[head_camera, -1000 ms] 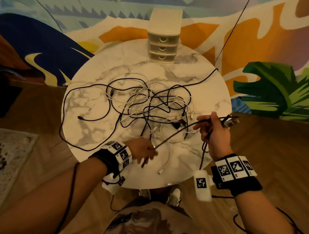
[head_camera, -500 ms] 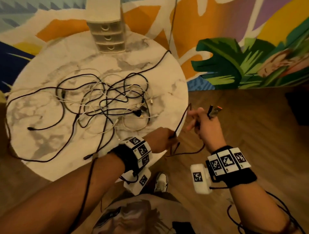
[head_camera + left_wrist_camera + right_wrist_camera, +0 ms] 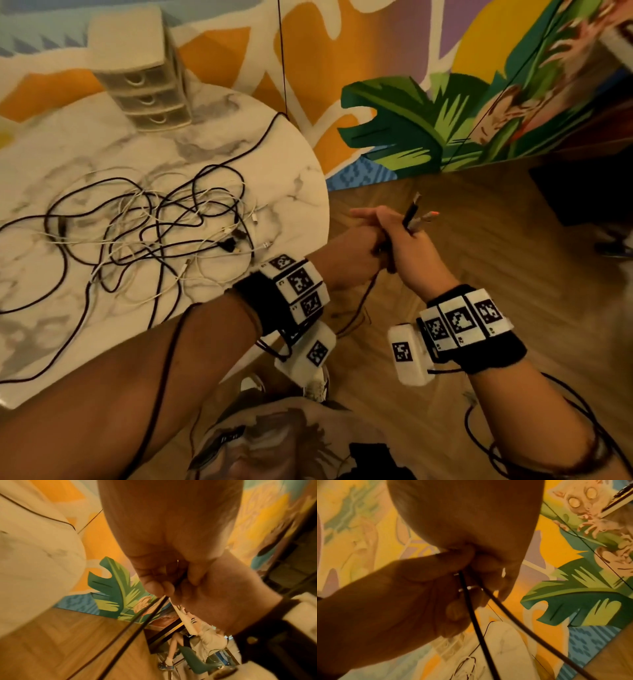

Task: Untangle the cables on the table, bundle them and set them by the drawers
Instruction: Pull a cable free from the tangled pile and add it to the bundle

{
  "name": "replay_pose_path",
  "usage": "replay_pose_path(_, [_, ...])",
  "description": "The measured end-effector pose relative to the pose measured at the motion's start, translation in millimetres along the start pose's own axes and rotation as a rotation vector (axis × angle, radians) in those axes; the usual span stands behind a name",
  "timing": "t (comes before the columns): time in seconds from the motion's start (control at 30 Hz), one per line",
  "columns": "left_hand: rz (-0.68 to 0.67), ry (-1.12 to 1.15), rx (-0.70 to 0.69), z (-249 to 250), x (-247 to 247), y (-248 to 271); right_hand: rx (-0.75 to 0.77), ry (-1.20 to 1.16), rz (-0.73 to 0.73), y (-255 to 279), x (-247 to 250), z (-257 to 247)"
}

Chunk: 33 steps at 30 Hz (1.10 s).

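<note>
Both hands, left hand (image 3: pixel 356 255) and right hand (image 3: pixel 407 246), gripped dark cable (image 3: pixel 142 623); dangling slack risked snagging table (image 3: pixel 301 192) edge.

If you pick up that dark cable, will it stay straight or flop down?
Probably flop: the dark cable sags in a loop below the left hand and right hand. It likely weighs little, and might snag on the tangled cables.

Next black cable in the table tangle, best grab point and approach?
Judgement: take the black plug end at the tangle's right side, pinching from above. It lies flat on the table, near both hands, and a free end pulls out through the loops more cleanly than a mid-span.
</note>
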<state>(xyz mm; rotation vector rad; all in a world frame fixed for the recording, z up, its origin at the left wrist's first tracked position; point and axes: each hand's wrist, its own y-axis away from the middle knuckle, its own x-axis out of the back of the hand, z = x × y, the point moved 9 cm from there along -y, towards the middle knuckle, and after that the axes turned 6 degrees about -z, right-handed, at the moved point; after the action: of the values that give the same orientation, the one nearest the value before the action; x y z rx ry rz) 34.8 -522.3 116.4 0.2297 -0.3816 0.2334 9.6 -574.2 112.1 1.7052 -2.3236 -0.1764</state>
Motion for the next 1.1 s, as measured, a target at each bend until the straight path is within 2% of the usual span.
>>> replay_pose_path(0.1, [0.045,-0.002,0.010,10,7,-6,0.012,-0.046,-0.119,3,1,0])
replay_pose_path(0.2, [0.085,-0.094,0.013,10,18,-6,-0.063,-0.205,-0.259,8,-9,33])
replay_pose_path(0.3, [0.025,-0.224,-0.021,23,19,-2,-0.115,0.016,-0.325,4,-12,83])
replay_pose_path(0.4, [0.189,-0.087,-0.041,41,44,6,-0.284,0.139,-0.179,-3,0,146])
replay_pose_path(0.47, [0.285,-0.024,-0.075,53,61,8,-0.540,0.262,0.050,2,24,190])
replay_pose_path(0.53, [0.266,-0.036,-0.086,60,62,7,-0.791,0.281,0.204,14,35,224])
replay_pose_path(0.57, [0.245,-0.064,-0.084,61,58,7,-0.846,0.166,0.210,14,28,235])
replay_pose_path(0.63, [0.245,-0.111,-0.080,58,54,9,-0.846,-0.188,0.219,7,1,244])
replay_pose_path(0.7, [0.291,-0.073,-0.079,55,59,12,-0.824,-0.314,0.258,0,-12,246])
replay_pose_path(0.73, [0.315,-0.043,-0.075,52,63,12,-0.797,-0.262,0.246,0,-13,247])
replay_pose_path(0.8, [0.314,0.004,-0.049,45,66,12,-0.753,0.008,0.150,1,-7,251])
replay_pose_path(0.87, [0.263,0.031,-0.001,37,57,11,-0.713,0.217,-0.013,4,-3,257])
replay_pose_path(0.93, [0.213,0.047,0.046,23,41,9,-0.624,0.253,-0.192,3,-8,243])
replay_pose_path(0.97, [0.183,0.049,0.076,12,31,8,-0.511,0.190,-0.266,0,-14,220])
replay_pose_path(1.03, [0.123,0.030,0.137,-8,13,6,-0.248,-0.091,-0.369,-3,-21,154])
replay_pose_path(1.1, [0.053,-0.010,0.182,-23,-4,7,-0.126,-0.465,-0.429,3,-18,96])
